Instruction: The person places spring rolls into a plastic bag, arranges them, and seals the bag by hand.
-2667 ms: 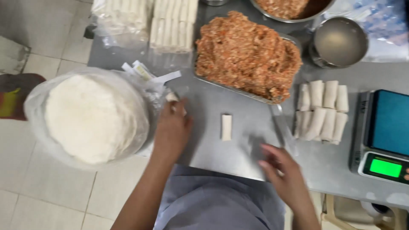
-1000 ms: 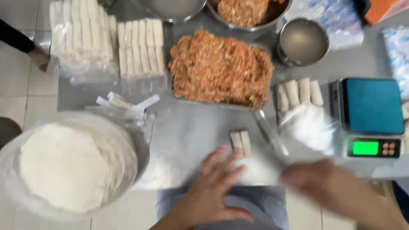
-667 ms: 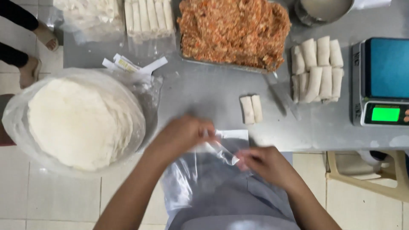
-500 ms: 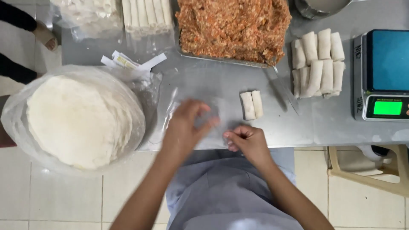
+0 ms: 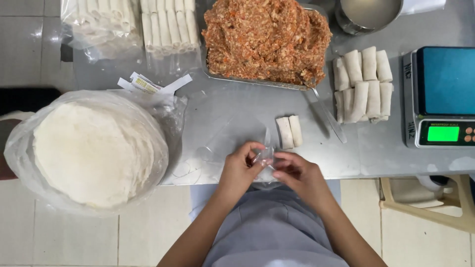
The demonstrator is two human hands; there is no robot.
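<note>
Two hands meet at the counter [image 5: 237, 106] edge. My left hand [image 5: 239, 170] and right hand [image 5: 302, 175] pinch a clear plastic bag [image 5: 266, 157] with closed fingers. I should rub gently to open it. Two rolls [image 5: 290, 131] lie just behind.

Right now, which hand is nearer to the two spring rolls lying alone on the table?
Right. The right hand lies just below the two spring rolls; the left hand is farther, lower left.
</note>
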